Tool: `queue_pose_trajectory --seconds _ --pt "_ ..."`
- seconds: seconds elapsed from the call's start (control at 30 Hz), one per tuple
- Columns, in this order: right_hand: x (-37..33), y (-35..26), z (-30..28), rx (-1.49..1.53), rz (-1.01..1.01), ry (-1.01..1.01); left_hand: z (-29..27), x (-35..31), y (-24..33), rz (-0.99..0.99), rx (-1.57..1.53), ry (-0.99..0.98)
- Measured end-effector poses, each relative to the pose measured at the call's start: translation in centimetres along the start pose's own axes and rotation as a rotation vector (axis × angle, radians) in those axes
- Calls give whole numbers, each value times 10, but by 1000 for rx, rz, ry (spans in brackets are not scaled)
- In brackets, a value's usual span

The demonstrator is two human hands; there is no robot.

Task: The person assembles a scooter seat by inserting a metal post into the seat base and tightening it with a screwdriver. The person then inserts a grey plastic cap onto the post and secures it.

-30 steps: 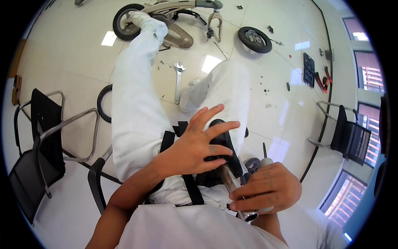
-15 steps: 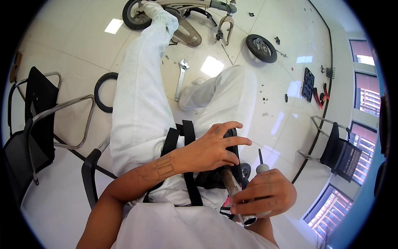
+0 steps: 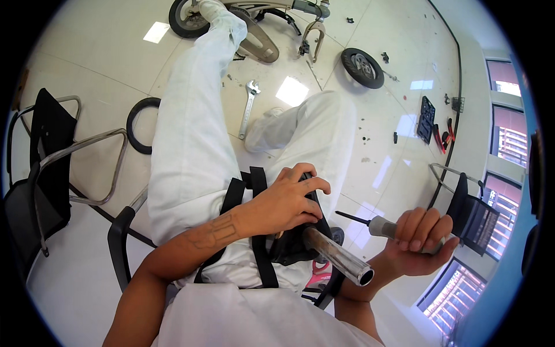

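Note:
A black bicycle saddle (image 3: 292, 247) lies upside down on my lap, its shiny metal seat post (image 3: 341, 257) slanting toward the lower right with the open tube end showing. My left hand (image 3: 289, 202) is wrapped over the saddle's far part, fingers bent round its edge. Off to the right of the post, my right hand (image 3: 425, 234) grips a screwdriver (image 3: 381, 226) by its grey handle. The dark shaft points left, toward the saddle, and touches nothing. The saddle's underside is partly hidden by my left hand.
Ahead on the tiled floor are an adjustable wrench (image 3: 249, 109), a wheel (image 3: 362, 67), a loose tyre (image 3: 134, 126) and a bike frame (image 3: 263, 43). A tool case (image 3: 426, 120) and red-handled pliers (image 3: 438, 139) lie right. Chairs (image 3: 55, 133) stand at both sides.
My right hand has left the seat post and moved up and right. The screwdriver has swung from pointing up to pointing left. My left hand stays on the saddle.

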State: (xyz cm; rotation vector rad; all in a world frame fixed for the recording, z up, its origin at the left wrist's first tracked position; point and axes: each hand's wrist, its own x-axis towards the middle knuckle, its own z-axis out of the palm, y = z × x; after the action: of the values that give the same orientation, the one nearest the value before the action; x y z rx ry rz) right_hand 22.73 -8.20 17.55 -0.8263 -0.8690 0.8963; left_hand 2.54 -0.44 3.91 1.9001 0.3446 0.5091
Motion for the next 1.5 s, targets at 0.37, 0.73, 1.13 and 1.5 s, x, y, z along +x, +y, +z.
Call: queue_pose_trajectory --seconds 0.37,0.73,1.13,1.5 --pt "3 25 0 61 160 5 8 -1 -7 -118 -5 5" --pt "5 35 -3 22 177 -9 9 -1 -13 -151 -37 -15" --pt "6 36 -3 42 199 -8 10 0 -16 -161 -42 -28" --pt "4 45 9 -96 81 116 8 1 -15 -163 -62 -31"
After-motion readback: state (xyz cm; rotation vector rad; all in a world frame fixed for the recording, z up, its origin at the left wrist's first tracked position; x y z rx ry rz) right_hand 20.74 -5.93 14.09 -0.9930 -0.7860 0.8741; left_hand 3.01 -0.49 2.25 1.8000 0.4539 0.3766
